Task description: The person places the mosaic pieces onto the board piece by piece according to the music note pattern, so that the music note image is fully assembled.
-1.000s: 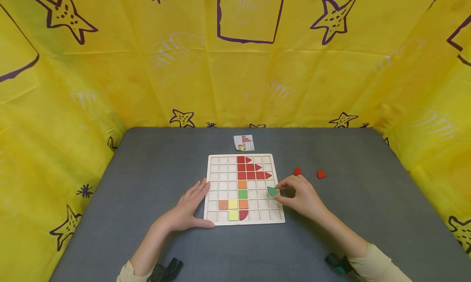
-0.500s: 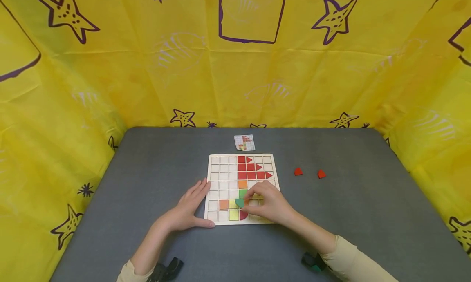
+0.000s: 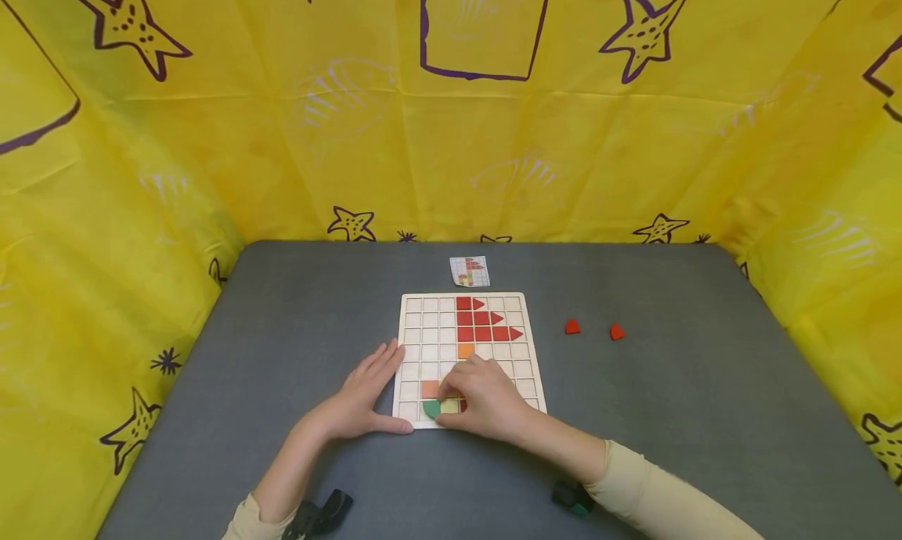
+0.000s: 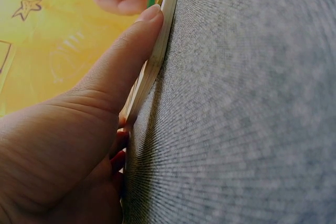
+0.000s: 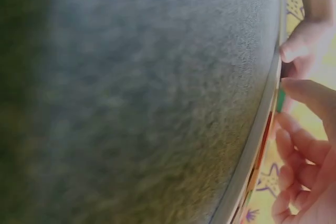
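Observation:
My right hand (image 3: 486, 399) pinches a green quarter-circle piece (image 3: 431, 408) over the lower-left part of a pale wooden grid board (image 3: 517, 368). In the right wrist view the green piece (image 5: 281, 99) stands between thumb and index finger. My left hand (image 3: 359, 399) rests along the board's left side, fingers straight, with the thumb at its near-left corner. Red squares (image 3: 482, 334) and red triangles fill cells at the top of the board. Below them are an orange square (image 3: 466, 351), a salmon square (image 3: 430, 389) and a yellow square (image 3: 449, 406); my right hand covers other pieces.
Two loose red pieces, one (image 3: 572, 327) nearer the board and another (image 3: 617, 333) farther right, lie on the grey table (image 3: 669, 415). A small pattern card (image 3: 470, 271) lies beyond the board. Yellow printed cloth (image 3: 451, 156) surrounds the table's back and sides.
My right hand has carried the green piece leftward across the board, from its right edge to the lower-left cells. The left hand has stayed at the board's left edge.

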A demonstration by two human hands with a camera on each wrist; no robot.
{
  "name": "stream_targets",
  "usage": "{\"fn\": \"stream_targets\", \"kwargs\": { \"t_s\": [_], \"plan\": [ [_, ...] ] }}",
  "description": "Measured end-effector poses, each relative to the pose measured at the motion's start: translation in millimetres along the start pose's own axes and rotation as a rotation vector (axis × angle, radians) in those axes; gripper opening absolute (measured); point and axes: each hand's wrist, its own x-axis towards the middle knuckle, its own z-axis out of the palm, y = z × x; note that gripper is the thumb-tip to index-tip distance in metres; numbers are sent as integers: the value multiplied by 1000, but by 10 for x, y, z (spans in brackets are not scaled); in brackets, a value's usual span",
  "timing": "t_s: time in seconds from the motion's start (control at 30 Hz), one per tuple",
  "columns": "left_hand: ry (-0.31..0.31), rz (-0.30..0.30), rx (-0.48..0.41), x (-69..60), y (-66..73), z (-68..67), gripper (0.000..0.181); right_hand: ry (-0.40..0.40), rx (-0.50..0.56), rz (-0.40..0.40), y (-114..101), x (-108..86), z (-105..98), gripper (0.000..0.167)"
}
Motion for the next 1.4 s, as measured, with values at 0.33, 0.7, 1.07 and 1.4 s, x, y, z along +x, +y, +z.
{"fn": "stream_targets", "kwargs": {
  "t_s": [0.33,0.7,1.07,1.4],
  "plan": [
    [4,-1,-6,-6,0,-8,117,20,-23,-10,-40,31,17,22],
    [10,9,2,8,-24,-8,117,41,-1,-12,-53,62,37,22],
    [9,2,-2,2,-6,5,117,45,-25,86,-7,77,28,23],
    [6,2,-6,2,1,9,117,18,-11,125,20,85,23,20]
  ]
}}
